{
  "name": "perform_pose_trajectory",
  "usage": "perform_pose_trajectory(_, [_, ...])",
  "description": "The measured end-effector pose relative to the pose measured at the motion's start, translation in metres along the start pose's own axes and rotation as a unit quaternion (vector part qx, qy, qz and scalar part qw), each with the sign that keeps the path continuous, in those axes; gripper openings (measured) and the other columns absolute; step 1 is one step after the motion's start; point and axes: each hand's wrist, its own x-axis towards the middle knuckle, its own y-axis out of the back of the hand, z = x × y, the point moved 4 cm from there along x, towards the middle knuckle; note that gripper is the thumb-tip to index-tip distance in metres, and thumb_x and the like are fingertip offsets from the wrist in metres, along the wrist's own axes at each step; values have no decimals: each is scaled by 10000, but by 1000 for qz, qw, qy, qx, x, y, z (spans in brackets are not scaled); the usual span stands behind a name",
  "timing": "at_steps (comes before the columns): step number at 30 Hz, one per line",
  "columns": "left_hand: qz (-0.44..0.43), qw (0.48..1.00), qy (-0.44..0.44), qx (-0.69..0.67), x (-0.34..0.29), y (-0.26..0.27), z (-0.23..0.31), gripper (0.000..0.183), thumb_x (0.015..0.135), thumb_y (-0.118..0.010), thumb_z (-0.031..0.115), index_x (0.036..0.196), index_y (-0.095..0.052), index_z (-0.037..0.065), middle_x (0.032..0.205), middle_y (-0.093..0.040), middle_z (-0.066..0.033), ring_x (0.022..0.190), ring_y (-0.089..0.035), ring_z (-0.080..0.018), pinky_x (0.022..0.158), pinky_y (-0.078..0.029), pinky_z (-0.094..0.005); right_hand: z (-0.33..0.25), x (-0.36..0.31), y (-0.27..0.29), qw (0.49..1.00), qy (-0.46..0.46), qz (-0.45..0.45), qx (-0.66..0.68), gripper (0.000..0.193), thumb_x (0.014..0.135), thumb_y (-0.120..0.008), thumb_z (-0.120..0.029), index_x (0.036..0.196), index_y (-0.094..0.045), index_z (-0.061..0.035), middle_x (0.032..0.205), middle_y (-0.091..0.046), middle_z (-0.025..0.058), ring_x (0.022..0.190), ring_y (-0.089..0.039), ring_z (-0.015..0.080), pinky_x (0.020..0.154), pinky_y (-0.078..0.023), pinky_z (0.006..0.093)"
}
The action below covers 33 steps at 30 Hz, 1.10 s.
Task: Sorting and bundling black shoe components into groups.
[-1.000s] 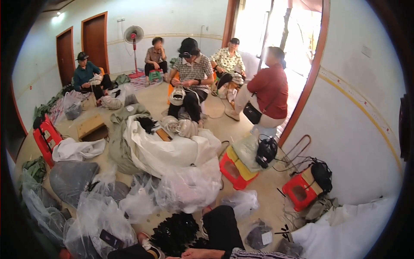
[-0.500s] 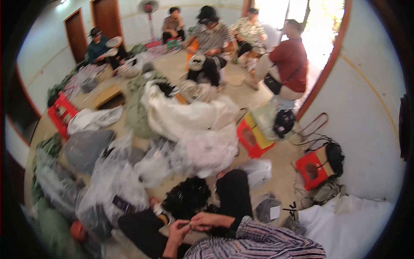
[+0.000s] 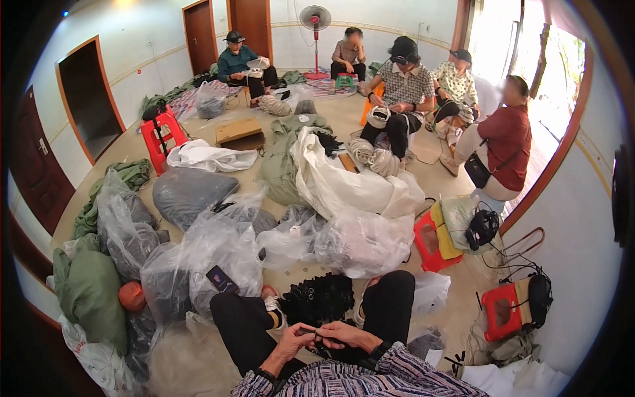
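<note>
My left hand (image 3: pixel 295 342) and my right hand (image 3: pixel 349 335) meet above my lap, fingertips pinched together. Between them is a small black piece, mostly covered by the fingers, so its exact kind cannot be made out. Just beyond the hands, on the floor between my feet, lies a heap of small black pieces (image 3: pixel 317 298), some with ring-like shapes. A dark band circles each wrist, and the striped sleeves reach in from the lower edge.
Clear plastic bags (image 3: pixel 218 248) hold dark contents at the left, with a phone (image 3: pixel 221 279) on one. A white sack (image 3: pixel 357 182) lies ahead. Red stools (image 3: pixel 433 241) stand at the right. Several people sit farther back, one handling white cord (image 3: pixel 378 118). A standing fan (image 3: pixel 315 30) is behind.
My view has swung left and a little upward, so the room sits farther right and lower in the picture. My hands remain pinched together over my lap.
</note>
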Motion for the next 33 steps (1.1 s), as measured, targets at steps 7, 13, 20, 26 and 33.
perform_pose_trajectory(7, [22, 997, -30, 74, -13, -15, 15, 169, 769, -615, 9, 915, -544, -39, 800, -616, -163, 653, -601, -187, 559, -497, -290, 7, -1, -5, 997, 60, -33, -29, 243, 907, -466, -256, 858, -571, -42, 554, -496, -28, 395, -399, 28, 341, -273, 172])
perform_pose_trajectory(13, [5, 997, -3, 80, -19, -25, 17, 199, 771, -639, 74, 942, -576, -4, 759, -605, -80, 591, -544, -127, 528, -434, -235, -12, -25, -16, 996, 18, 22, -85, 228, 901, -489, -200, 861, -611, -11, 591, -532, 28, 462, -431, 73, 417, -353, 223])
perform_pose_trajectory(20, [28, 998, -5, 53, -15, -30, 27, 208, 782, -636, 83, 957, -566, -5, 764, -608, -81, 603, -561, -136, 547, -463, -247, 12, 8, 2, 1000, 10, -24, 10, 244, 895, -486, -265, 783, -549, -57, 522, -497, -29, 370, -400, 36, 326, -284, 185])
perform_pose_trajectory(26, [34, 997, -3, 62, -12, -26, 24, 234, 783, -636, 92, 963, -555, -35, 784, -603, -103, 636, -575, -159, 570, -486, -266, 7, 4, -2, 999, 18, -21, 19, 269, 896, -479, -269, 761, -549, -48, 534, -495, -13, 390, -414, 48, 343, -288, 182])
perform_pose_trajectory(33, [-18, 999, 13, -49, 5, -3, -5, 180, 791, -597, -15, 958, -541, -52, 804, -625, -145, 640, -604, -171, 598, -511, -270, 7, -1, 4, 999, -21, 6, 29, 254, 913, -463, -274, 839, -548, -46, 553, -498, -28, 375, -373, 26, 334, -268, 179])
